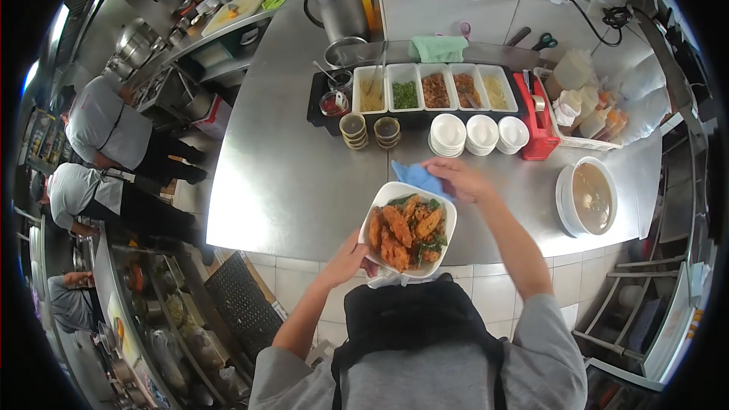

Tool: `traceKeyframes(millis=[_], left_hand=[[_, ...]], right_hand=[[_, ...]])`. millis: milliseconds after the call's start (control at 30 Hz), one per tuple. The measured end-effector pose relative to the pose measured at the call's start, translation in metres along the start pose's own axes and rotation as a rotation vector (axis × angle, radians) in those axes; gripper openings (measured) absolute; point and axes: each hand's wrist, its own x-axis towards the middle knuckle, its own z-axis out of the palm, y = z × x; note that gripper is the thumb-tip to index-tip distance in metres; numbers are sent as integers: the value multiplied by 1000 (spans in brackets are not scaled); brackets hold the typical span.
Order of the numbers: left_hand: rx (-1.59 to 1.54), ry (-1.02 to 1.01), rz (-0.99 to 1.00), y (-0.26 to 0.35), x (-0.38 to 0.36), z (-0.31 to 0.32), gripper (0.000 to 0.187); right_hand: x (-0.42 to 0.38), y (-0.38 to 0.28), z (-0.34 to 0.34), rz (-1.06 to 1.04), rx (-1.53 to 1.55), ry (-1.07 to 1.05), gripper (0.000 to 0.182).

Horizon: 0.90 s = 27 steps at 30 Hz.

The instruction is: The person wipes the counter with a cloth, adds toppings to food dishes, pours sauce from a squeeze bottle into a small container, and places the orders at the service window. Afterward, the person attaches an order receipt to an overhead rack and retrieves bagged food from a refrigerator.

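The left hand [345,260] of a worker in a grey short-sleeved top grips the near left side of a deep, white, rounded-square bowl [451,222], its forearm angled up and inward from a bent elbow; the fingers beneath are partly hidden. The right hand [459,179] reaches across from the other side, the forearm slanting forward and inward, fingers closed on a crumpled sky-blue cloth [416,178] beside the bowl's far rim. Orange-brown fried pieces [402,231] flecked with dark green leaves fill the bowl, held before the worker's body at the near edge of a brushed-steel counter [277,190]. Beyond the hands stand three stacks of small, round white dishes [482,133] and two stacks of brownish cups [387,130]. Behind them, a black rack [319,114] carries white rectangular tubs [405,70] of toppings. To the right, a round white container [563,201] holds cloudy liquid. Across the kitchen at left, two people in white tops [110,125] stand by the cooking equipment.
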Motion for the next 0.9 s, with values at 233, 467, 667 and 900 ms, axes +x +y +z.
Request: traceKeyframes(millis=[233,467,667,900], left_hand=[[-92,42,82,0,21,12,45],[-130,141,181,-10,26,14,37],[-138,244,197,-19,28,5,28],[49,161,150,-6,20,0,33]], right_hand=[[-27,46,63,-44,736,105,40],[-55,81,57,101,989,43,40],[-92,38,43,13,472,466,34],[-39,12,31,-202,-502,565,24]])
